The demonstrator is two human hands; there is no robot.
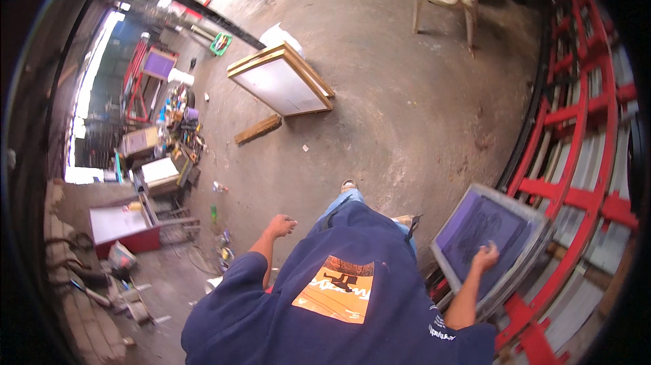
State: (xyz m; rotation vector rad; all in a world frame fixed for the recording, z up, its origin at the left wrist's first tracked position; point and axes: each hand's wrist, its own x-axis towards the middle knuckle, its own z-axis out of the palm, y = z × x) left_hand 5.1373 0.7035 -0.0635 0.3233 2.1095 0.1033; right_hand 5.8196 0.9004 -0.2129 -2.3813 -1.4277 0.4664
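R hand (485, 255) on purple screen frame (489, 229), prob. touching; L hand (279, 225) free.

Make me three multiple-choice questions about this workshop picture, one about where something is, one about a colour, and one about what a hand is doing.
1. Where does the stack of framed screens stand?
A. Flat on the floor by the chair
B. Leaning at the red rack on the person's right
C. On the red box at the left

2. What colour is the mesh of the front screen in that stack?
A. Purple
B. Yellow
C. White

3. What is the left hand doing?
A. Gripping a wooden frame
B. Holding a bottle
C. Hanging free, holding nothing

Answers:
1 B: the stack leans by the red rack, where the right hand rests on it.
2 A: the mesh under the right hand is purple with a dark design.
3 C: the left hand is loosely curled over the concrete floor, touching nothing.
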